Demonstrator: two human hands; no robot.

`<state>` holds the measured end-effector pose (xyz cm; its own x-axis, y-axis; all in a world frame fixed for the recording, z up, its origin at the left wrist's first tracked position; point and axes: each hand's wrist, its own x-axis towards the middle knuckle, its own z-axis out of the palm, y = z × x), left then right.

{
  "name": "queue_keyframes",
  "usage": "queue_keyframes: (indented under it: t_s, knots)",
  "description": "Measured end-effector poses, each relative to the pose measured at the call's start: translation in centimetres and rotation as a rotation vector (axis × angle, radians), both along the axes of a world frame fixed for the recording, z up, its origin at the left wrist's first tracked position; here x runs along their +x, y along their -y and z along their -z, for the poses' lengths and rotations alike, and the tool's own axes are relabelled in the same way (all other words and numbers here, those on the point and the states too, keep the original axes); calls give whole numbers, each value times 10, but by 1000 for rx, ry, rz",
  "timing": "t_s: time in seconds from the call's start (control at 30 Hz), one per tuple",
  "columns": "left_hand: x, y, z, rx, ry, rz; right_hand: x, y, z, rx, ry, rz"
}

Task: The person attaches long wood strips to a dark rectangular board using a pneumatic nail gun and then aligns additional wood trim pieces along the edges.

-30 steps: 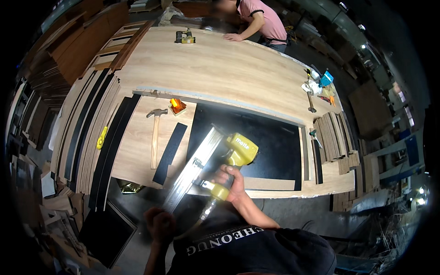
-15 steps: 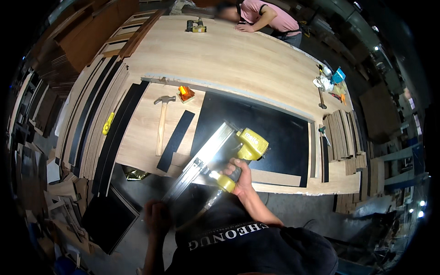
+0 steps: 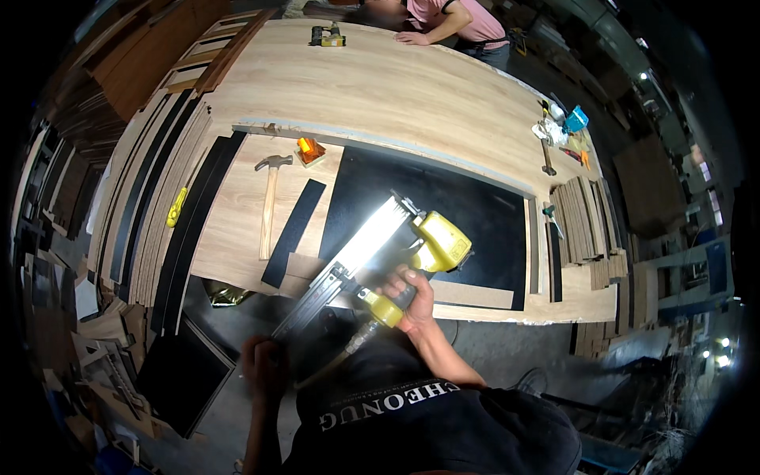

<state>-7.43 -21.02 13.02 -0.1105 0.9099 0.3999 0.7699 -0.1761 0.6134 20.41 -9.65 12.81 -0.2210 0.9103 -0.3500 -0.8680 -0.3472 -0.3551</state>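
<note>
A yellow pneumatic nail gun (image 3: 443, 242) with a long silver magazine is tilted in front of me, above the near edge of the workbench. My right hand (image 3: 412, 297) is wrapped round its dark grip. An air hose fitting hangs below the handle. At the lower end of the magazine, my left hand (image 3: 265, 362) is closed on the rail, its fingers dark and partly hidden. Beyond the gun lies a black panel (image 3: 483, 229) inside a wooden frame. A claw hammer (image 3: 269, 206) and a black strip (image 3: 294, 232) rest left of it.
An orange box (image 3: 311, 151) stands near the hammer. Stacked boards and a yellow screwdriver (image 3: 176, 207) lie at left; more strips (image 3: 576, 218) are piled at right. A cordless drill (image 3: 328, 36) sits at the far side, where a person in pink leans on the bench.
The bench has shifted slightly up and left in view. The nail gun has moved slightly right over the panel, still in my hands. The other person's hand has shifted little.
</note>
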Motion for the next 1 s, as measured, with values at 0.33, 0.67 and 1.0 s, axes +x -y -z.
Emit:
queue_keyframes:
  t_s: [0.33,0.67,1.0]
  knots:
    - [3,0,12,-63,15,-29,-7,12,-11,92,100,-9]
    - [6,3,29,-174,97,-73,-10,16,-16,189,155,-27]
    - [5,3,41,-165,129,-100,-9,10,-11,324,107,-47]
